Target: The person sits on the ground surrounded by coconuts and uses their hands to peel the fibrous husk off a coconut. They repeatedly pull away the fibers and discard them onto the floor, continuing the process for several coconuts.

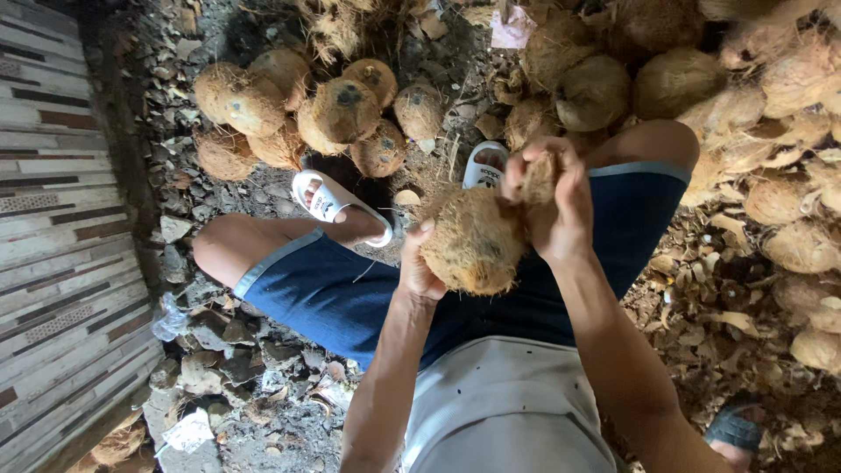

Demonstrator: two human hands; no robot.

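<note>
I hold a brown, fibrous coconut (473, 245) above my lap. My left hand (418, 267) cups its left side from below. My right hand (552, 197) grips a strip of husk (538, 178) at the top of the coconut, fingers closed around the fibres. I sit with knees apart in blue shorts (333, 293) and white sandals (328, 201).
A group of husked coconuts (307, 114) lies on the ground beyond my left foot. A large pile of unhusked coconuts and torn husk (753, 114) fills the right side. Stones and rubble (219, 350) cover the ground by a tiled wall (53, 263) at left. A dark sandal (734, 429) lies lower right.
</note>
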